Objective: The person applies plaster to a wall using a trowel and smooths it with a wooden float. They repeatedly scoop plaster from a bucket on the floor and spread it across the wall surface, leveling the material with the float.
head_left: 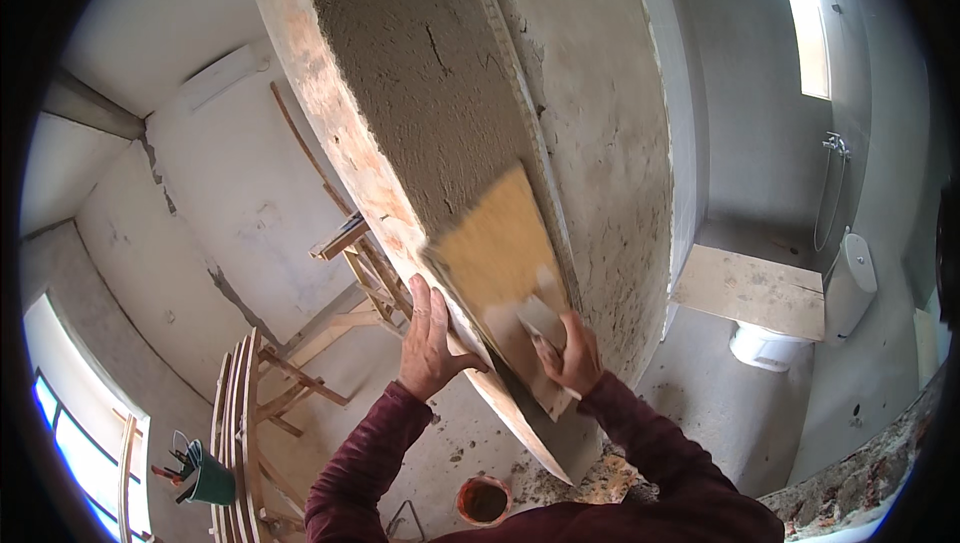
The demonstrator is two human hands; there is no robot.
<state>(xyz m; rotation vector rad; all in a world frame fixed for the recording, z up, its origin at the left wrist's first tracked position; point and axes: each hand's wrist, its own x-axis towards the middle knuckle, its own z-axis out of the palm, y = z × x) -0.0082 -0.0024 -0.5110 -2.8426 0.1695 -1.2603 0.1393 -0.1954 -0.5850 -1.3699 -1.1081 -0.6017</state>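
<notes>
My right hand (578,358) is closed round the pale handle of a wide yellow plastering float (505,238). The float lies against a narrow wall face coated in wet grey plaster (400,53), and its upper edge is smeared by motion. Along the left side of that face runs a long pale board (375,168). My left hand (432,343) rests on the board's lower part, fingers stretched out along it and thumb apart. A straight light strip (515,73) borders the plaster on the right.
On the floor below stands an orange-rimmed bucket (484,501). At lower left, a green bucket of tools (210,475) sits beside a wooden trestle bench (238,413). Another wooden trestle (370,278) stands behind the board. To the right, a speckled panel (750,288) covers a white toilet (765,345).
</notes>
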